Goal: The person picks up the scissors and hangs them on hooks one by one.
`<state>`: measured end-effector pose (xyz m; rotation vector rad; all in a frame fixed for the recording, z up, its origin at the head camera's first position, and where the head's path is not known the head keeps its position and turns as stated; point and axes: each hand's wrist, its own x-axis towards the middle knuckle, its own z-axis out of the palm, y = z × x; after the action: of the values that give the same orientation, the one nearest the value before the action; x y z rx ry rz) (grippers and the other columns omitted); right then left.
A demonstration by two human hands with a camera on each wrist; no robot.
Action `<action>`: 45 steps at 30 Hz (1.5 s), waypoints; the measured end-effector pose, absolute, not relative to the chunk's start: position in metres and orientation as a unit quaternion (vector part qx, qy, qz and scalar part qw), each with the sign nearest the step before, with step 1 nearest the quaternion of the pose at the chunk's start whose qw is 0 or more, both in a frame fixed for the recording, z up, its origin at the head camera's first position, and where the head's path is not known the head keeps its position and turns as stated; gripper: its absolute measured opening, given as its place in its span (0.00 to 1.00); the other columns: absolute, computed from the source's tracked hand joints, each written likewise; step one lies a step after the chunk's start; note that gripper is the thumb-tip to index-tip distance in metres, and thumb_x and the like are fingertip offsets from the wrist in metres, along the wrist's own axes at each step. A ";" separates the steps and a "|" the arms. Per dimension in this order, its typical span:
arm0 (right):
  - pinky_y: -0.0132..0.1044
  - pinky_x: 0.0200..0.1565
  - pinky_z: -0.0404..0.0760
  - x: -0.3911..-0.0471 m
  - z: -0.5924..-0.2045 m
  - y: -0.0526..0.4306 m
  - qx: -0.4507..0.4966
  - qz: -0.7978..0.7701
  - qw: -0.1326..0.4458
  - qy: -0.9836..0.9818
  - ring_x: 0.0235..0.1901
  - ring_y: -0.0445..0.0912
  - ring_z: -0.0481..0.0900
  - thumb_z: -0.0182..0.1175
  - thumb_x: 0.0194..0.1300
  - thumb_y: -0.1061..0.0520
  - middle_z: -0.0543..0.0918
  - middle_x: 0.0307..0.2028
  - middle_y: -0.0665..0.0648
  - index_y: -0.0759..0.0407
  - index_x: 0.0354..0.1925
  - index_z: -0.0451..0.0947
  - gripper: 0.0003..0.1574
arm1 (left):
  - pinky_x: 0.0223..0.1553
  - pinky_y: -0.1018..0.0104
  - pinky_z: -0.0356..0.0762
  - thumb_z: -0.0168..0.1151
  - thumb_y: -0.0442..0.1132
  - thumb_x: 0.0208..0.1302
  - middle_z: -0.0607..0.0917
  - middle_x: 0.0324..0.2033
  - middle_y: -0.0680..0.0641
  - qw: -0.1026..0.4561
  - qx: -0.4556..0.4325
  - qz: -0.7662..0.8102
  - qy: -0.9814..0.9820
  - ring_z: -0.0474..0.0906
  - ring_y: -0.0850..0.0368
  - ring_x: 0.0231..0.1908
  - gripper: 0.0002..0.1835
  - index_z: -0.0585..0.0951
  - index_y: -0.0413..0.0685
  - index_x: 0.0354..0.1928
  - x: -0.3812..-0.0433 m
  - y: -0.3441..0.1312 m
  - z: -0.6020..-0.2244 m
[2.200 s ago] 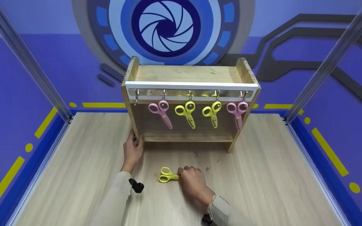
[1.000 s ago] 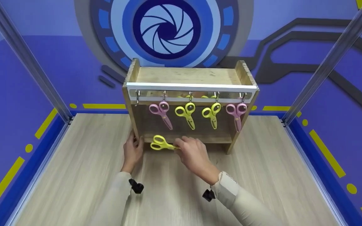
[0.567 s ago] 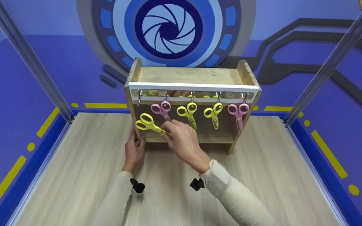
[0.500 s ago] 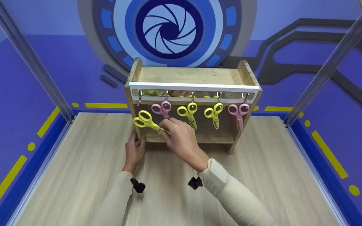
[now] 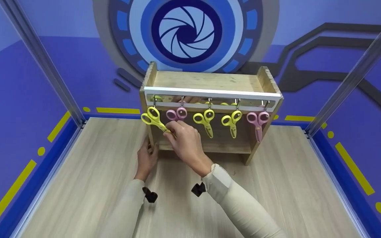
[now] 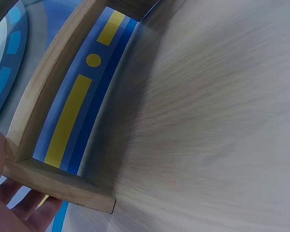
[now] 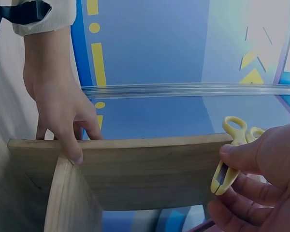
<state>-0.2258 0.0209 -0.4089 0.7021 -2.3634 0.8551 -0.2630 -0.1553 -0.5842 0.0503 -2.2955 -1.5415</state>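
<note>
My right hand (image 5: 186,140) pinches a pair of yellow scissors (image 5: 157,123) by the blade end, between thumb and fingers. The handle rings point up and left, one of them right at the leftmost hook (image 5: 154,101) of a white rail; whether the hook passes through it I cannot tell. Low on the left side panel of a wooden shelf (image 5: 207,81), my left hand (image 5: 147,161) grips the edge. In the right wrist view, the left thumb lies inside the panel and its fingers outside. The right wrist view also has the scissors (image 7: 223,178) under the right thumb.
Along the rail (image 5: 217,93) hang pink scissors (image 5: 181,113), partly behind my right hand, two yellow pairs (image 5: 208,123) and another pink pair (image 5: 258,127), each from its own hook. The shelf stands on a wood-grain table (image 5: 293,185) between blue printed walls (image 5: 74,76).
My right hand has lifted the yellow scissors off the table and carried them up and left to the leftmost hook. The left hand has kept its grip on the shelf.
</note>
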 end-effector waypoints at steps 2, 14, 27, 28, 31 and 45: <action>0.43 0.32 0.83 -0.227 -0.411 0.020 0.252 0.315 0.266 -0.876 0.30 0.43 0.83 0.75 0.62 0.54 0.85 0.32 0.50 0.53 0.39 0.86 0.08 | 0.54 0.45 0.83 0.57 0.39 0.77 0.79 0.62 0.33 0.189 0.018 -0.548 -0.815 0.81 0.38 0.58 0.27 0.68 0.40 0.73 -0.263 -0.155 -0.584; 0.41 0.28 0.82 -0.229 -0.427 0.011 0.222 0.311 0.283 -0.880 0.27 0.43 0.81 0.72 0.66 0.53 0.84 0.31 0.50 0.54 0.38 0.85 0.07 | 0.57 0.46 0.81 0.57 0.34 0.75 0.79 0.63 0.33 0.197 0.005 -0.547 -0.814 0.79 0.40 0.60 0.30 0.64 0.41 0.76 -0.263 -0.157 -0.585; 0.42 0.24 0.79 -0.236 -0.449 -0.002 0.209 0.293 0.275 -0.892 0.23 0.43 0.78 0.69 0.69 0.51 0.81 0.26 0.49 0.54 0.36 0.84 0.08 | 0.59 0.47 0.80 0.56 0.35 0.77 0.77 0.66 0.35 0.189 0.009 -0.545 -0.817 0.79 0.41 0.61 0.30 0.63 0.41 0.78 -0.262 -0.156 -0.585; 0.42 0.24 0.79 -0.236 -0.450 -0.003 0.208 0.292 0.273 -0.893 0.23 0.43 0.77 0.68 0.69 0.51 0.81 0.26 0.49 0.54 0.37 0.84 0.09 | 0.58 0.47 0.80 0.56 0.35 0.77 0.76 0.66 0.34 0.190 0.008 -0.545 -0.816 0.79 0.41 0.61 0.31 0.62 0.41 0.78 -0.263 -0.157 -0.585; 0.42 0.24 0.79 -0.239 -0.452 -0.005 0.205 0.293 0.268 -0.894 0.23 0.43 0.77 0.68 0.70 0.50 0.81 0.26 0.49 0.54 0.37 0.83 0.09 | 0.58 0.47 0.81 0.56 0.35 0.77 0.77 0.65 0.34 0.194 0.003 -0.545 -0.816 0.79 0.41 0.60 0.31 0.62 0.41 0.78 -0.263 -0.157 -0.586; 0.43 0.26 0.81 -0.246 -0.456 -0.011 0.191 0.284 0.263 -0.902 0.24 0.45 0.80 0.68 0.69 0.51 0.84 0.27 0.49 0.53 0.37 0.85 0.07 | 0.52 0.42 0.83 0.58 0.32 0.75 0.80 0.60 0.30 0.230 -0.020 -0.533 -0.814 0.82 0.35 0.56 0.26 0.68 0.36 0.72 -0.263 -0.155 -0.586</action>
<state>-0.2461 -0.0113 -0.4558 0.5174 -2.4395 0.7682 -0.2631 -0.1555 -0.5863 -0.0563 -2.2392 -1.4674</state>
